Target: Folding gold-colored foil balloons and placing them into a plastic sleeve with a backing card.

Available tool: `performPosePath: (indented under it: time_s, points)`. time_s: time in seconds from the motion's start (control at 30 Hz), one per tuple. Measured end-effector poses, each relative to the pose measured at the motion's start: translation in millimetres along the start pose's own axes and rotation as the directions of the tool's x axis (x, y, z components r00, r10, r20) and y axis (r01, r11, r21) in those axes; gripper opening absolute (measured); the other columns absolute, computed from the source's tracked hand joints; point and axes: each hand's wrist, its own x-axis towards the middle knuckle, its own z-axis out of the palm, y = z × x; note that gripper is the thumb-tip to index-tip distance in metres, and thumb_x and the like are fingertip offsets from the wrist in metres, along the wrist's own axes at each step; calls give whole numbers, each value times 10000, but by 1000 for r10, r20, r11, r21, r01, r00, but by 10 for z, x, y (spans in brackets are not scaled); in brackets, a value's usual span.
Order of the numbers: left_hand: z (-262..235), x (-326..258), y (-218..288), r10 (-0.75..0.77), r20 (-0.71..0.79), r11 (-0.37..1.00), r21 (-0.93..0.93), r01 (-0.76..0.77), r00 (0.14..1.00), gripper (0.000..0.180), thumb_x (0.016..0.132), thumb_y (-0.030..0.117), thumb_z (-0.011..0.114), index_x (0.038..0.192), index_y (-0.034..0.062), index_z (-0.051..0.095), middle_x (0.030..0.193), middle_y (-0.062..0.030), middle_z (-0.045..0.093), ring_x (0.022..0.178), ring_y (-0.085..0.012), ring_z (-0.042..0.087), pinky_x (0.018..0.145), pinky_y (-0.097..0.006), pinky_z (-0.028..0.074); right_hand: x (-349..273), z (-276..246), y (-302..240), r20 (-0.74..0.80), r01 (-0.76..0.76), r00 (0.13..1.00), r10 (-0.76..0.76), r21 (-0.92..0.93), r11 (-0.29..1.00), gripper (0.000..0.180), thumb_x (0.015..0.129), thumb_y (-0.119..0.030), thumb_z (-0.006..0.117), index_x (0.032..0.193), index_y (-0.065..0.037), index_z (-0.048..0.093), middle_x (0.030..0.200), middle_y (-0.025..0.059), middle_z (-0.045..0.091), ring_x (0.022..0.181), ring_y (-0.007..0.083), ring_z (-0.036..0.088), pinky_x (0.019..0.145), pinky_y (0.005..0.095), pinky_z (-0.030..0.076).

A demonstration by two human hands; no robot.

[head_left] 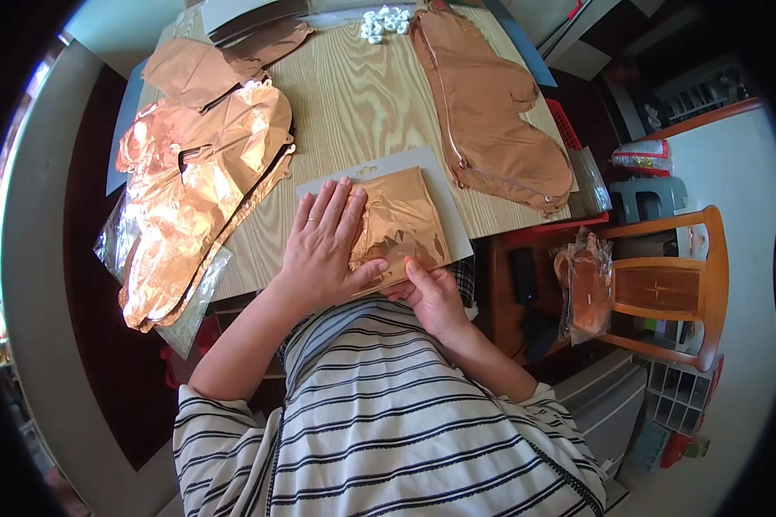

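A folded copper-coloured foil balloon lies on a pale grey card with a hang hole, at the table's near edge. My left hand rests on the left part of the foil and card, fingers stretched out flat and a ring on one finger. At the near edge, my right hand pinches the folded foil, thumb on top and fingers curled beneath. Whether the card is also in that pinch is hidden.
Flat copper foil balloons lie in a shiny heap on the left, over clear plastic. More foil balloons are stacked at right. Small white rings sit at the far edge. A bagged foil packet is by a wooden chair.
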Motion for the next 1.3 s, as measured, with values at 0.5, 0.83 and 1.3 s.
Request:
performPosePath:
  time_s: [0.5,0.83,1.3]
  points:
    - [-733,861,-560,-110,631,703,-497,509,768,624,839,386,828,1286,-1,625,984,-101,716,879,-164,673,793,-328,535,-261,199,-256,-1,120,992,-122,-201,972,269,1038,-176,586,1142,52,686,1000,123,736,818,181,724,693,292,618]
    - [-664,867,-580,-16,662,542,-624,563,749,326,840,199,832,1077,28,687,877,6,713,798,-59,619,728,-253,492,-232,163,-311,32,106,994,-108,53,993,339,1004,-198,613,1253,31,605,1104,83,682,961,145,659,831,289,545]
    - [-685,1903,-1209,-30,478,553,-724,413,878,314,943,291,706,1105,22,712,886,-46,742,708,-126,690,681,-319,537,329,199,-794,-96,217,967,-236,-173,961,244,1016,-160,617,790,-74,587,765,-40,547,705,52,476,637,238,364]
